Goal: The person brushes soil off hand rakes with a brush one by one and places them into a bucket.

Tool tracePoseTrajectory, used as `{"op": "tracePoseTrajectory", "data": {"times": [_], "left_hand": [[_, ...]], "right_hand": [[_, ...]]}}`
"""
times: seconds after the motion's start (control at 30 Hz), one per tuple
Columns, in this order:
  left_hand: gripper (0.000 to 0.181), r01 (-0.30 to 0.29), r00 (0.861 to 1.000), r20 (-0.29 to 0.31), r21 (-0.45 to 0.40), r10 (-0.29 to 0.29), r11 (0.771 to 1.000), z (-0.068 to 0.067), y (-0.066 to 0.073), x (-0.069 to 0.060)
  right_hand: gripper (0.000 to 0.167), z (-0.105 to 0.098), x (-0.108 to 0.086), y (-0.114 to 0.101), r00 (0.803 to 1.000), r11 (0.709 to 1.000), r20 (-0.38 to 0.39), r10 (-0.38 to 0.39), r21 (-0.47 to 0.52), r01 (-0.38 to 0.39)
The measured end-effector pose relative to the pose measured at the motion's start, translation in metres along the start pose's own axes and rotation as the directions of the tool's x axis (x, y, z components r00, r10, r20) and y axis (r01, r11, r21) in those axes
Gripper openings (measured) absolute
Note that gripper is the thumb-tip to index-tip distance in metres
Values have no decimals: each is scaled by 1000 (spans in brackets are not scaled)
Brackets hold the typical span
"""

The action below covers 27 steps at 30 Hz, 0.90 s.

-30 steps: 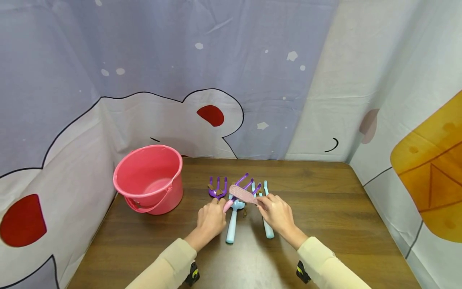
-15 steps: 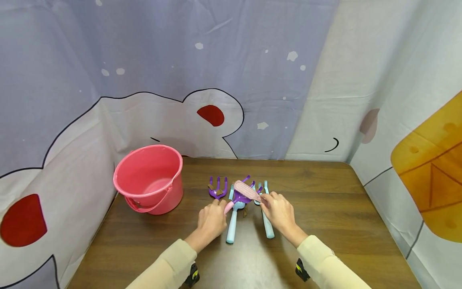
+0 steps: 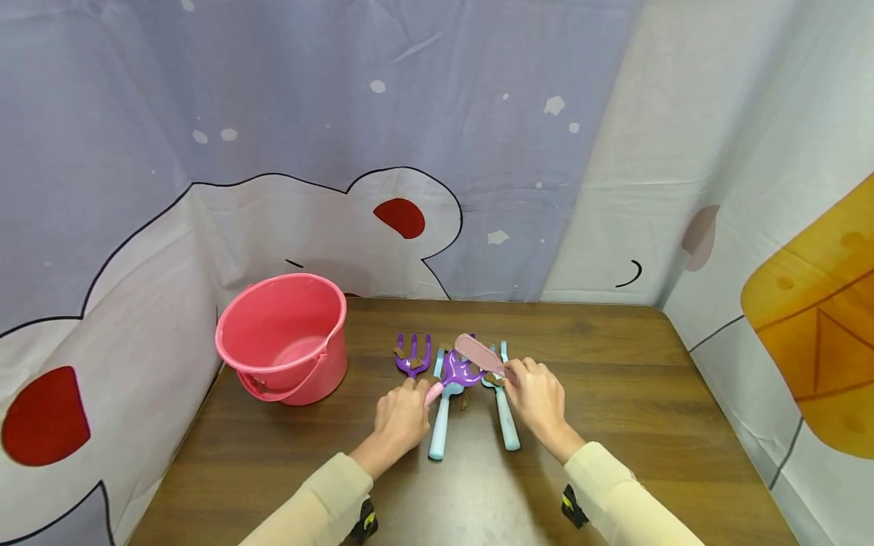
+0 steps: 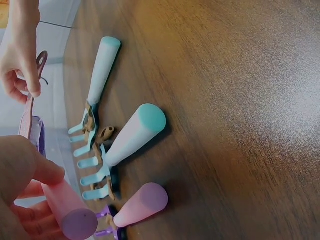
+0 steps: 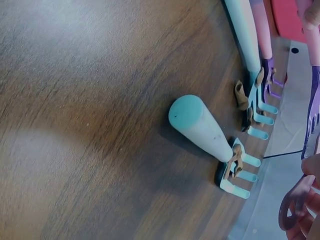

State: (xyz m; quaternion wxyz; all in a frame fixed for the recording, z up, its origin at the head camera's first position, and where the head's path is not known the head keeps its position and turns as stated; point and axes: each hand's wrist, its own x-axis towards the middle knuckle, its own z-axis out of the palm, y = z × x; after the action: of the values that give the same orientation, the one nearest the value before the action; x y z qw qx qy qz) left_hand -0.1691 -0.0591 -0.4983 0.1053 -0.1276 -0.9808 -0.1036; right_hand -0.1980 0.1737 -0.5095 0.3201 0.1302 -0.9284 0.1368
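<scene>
My left hand grips the pink handle of a small hand rake, raised above the table. Its purple head points away to the right. Between thumb and fingers, my right hand holds the handle of a pink brush. The brush head lies over the rake's tines and partly hides them; whether they touch I cannot tell. Below lie two light blue hand rakes and a second purple rake, whose pink handle shows in the left wrist view. Brown crumpled bits sit among their tines.
A pink bucket stands at the table's back left, its handle folded down at the front. Patterned cloth hangs behind and on both sides of the wooden table.
The brush has shifted right and slightly away with my right hand, and its face has tilted. The held rake's head has turned, showing more of its purple face. My left hand stays nearly in place.
</scene>
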Motion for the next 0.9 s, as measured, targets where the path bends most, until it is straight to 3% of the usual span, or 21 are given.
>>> {"op": "tracePoseTrajectory", "data": {"times": [0.43, 0.63, 0.9], "left_hand": [[30, -1, 999, 36, -2, 1, 1000, 2, 2, 2], [30, 19, 999, 49, 15, -19, 1000, 1, -1, 2], [27, 17, 1000, -7, 11, -17, 1000, 4, -6, 2]], "right_hand": [[20, -2, 2, 8, 996, 999, -87, -37, -18, 35], [26, -6, 6, 16, 991, 1000, -133, 0, -9, -1], [25, -8, 7, 28, 991, 999, -125, 43, 4, -43]]}}
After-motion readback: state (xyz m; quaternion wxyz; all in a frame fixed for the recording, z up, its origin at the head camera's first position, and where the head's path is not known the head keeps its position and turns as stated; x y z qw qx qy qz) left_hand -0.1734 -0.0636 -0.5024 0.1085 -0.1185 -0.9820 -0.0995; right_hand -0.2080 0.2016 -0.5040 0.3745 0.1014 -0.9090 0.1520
